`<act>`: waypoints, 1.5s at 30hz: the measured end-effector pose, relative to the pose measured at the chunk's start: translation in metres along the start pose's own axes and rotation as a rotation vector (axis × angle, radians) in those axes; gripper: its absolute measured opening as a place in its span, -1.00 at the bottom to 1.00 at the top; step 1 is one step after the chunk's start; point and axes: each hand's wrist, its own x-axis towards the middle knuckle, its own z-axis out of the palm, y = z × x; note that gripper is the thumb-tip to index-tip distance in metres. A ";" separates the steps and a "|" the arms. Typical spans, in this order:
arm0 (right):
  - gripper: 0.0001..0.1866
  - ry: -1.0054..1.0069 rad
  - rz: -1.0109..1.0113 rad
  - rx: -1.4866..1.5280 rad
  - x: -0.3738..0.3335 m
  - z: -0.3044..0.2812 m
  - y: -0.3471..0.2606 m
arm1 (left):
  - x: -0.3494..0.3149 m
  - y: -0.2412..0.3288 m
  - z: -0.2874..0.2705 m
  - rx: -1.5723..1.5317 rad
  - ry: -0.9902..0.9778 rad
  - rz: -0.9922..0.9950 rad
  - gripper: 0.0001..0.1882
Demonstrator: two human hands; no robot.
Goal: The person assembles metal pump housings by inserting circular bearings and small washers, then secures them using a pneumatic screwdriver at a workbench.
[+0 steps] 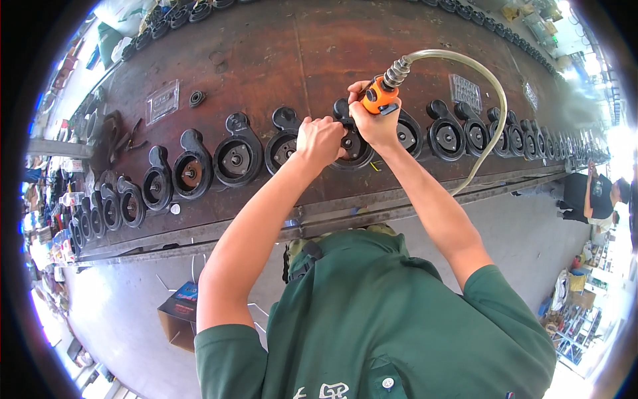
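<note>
My right hand [375,120] grips an orange pneumatic tool [380,97], held upright over a black pump housing [355,154] on the brown workbench [266,53]. A clear air hose [488,86] with a metal spring collar loops from the tool's top down to the right. My left hand [320,138] rests closed on the same housing's left side, steadying it. A long row of similar black housings, such as the housing just left [236,158] and the one to the right [445,136], runs across the bench. What sits under the tool's tip is hidden by my hands.
A small black ring [197,98] and clear plastic bags [163,101] lie farther back on the bench. A cardboard box [179,312] stands on the grey floor at my left. Another person [595,196] crouches at the far right. Cluttered shelves line both sides.
</note>
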 end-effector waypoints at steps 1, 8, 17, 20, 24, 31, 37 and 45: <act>-0.78 0.010 0.005 0.017 0.000 0.000 0.001 | 0.000 0.000 -0.001 -0.009 -0.003 0.005 -0.52; -0.78 0.131 0.061 0.195 -0.011 -0.001 -0.010 | -0.005 0.004 -0.001 -0.013 0.025 -0.008 -0.55; -0.75 0.102 0.142 0.198 -0.046 -0.017 -0.027 | -0.003 0.002 0.004 -0.083 0.041 -0.009 -0.54; -0.75 0.112 0.152 0.215 -0.046 -0.016 -0.027 | -0.003 0.000 0.006 -0.082 0.040 -0.011 -0.53; -0.76 0.114 0.142 0.238 -0.046 -0.017 -0.023 | -0.003 0.001 0.004 -0.083 0.033 -0.013 -0.54; -0.75 0.059 0.138 0.220 -0.053 -0.016 -0.020 | -0.005 0.002 0.004 -0.093 0.045 -0.023 -0.58; -0.75 -0.005 0.070 0.119 -0.060 -0.013 -0.015 | -0.004 0.002 0.004 -0.073 0.063 -0.011 -0.60; -0.73 -0.054 0.104 0.139 -0.057 -0.009 -0.017 | -0.005 -0.001 0.007 -0.131 0.075 -0.054 -0.63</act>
